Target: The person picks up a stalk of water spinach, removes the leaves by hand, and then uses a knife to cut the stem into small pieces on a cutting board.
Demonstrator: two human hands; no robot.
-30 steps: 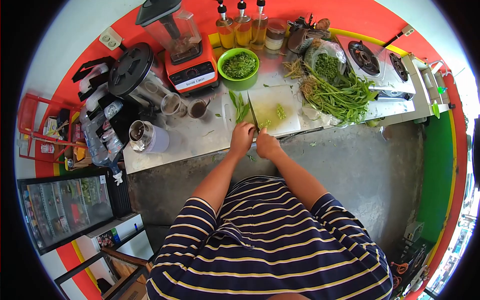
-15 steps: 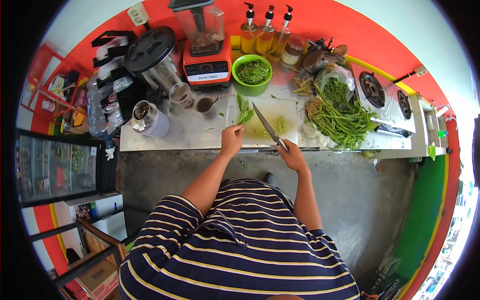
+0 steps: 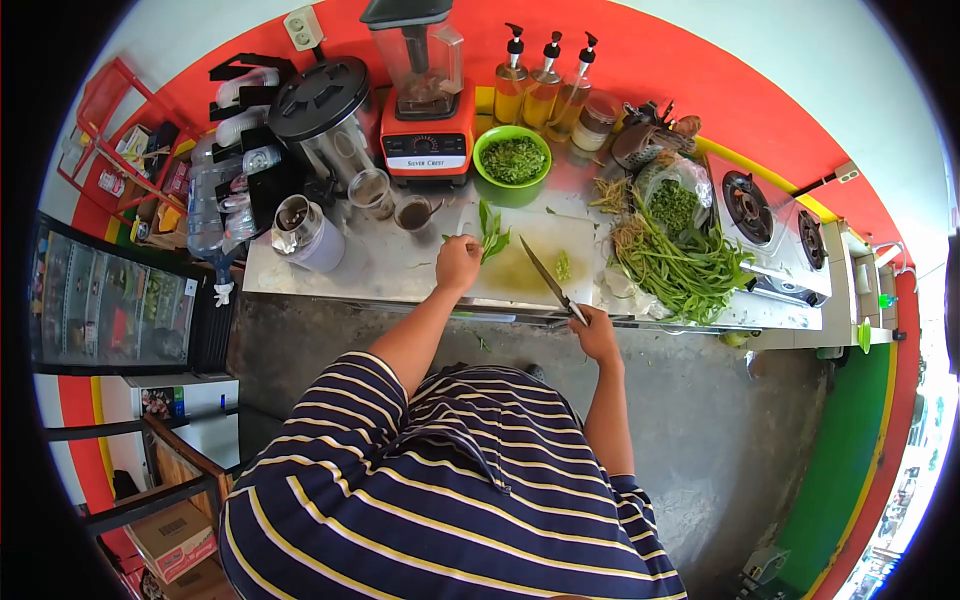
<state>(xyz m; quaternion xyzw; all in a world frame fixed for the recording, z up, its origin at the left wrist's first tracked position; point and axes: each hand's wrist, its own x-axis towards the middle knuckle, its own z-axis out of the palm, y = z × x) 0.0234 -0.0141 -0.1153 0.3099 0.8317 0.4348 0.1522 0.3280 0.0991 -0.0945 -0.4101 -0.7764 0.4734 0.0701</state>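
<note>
My right hand (image 3: 599, 334) is wrapped round the black handle of a kitchen knife (image 3: 545, 271). Its long blade points up and left over the white cutting board (image 3: 575, 228). At the board's left edge is my left hand (image 3: 459, 264), palm down with curled fingers; what they hold, if anything, is hidden. Just right of those fingers lie leafy green stems (image 3: 492, 233). Small chopped pale-green pieces (image 3: 563, 266) sit on the board to the right of the blade.
Behind the board stand a green bowl of chopped greens (image 3: 513, 178), a red blender (image 3: 427, 145) and pump bottles (image 3: 541, 92). A heap of leafy greens (image 3: 680, 255) lies to the right, before a gas stove (image 3: 765, 210). Cups (image 3: 413, 213) stand left on the metal counter (image 3: 370, 270).
My left hand has shifted up and left, to the board's edge. A small chopped pile near the board's middle no longer shows. The knife has drawn slightly back from the stems. The view has shifted a little.
</note>
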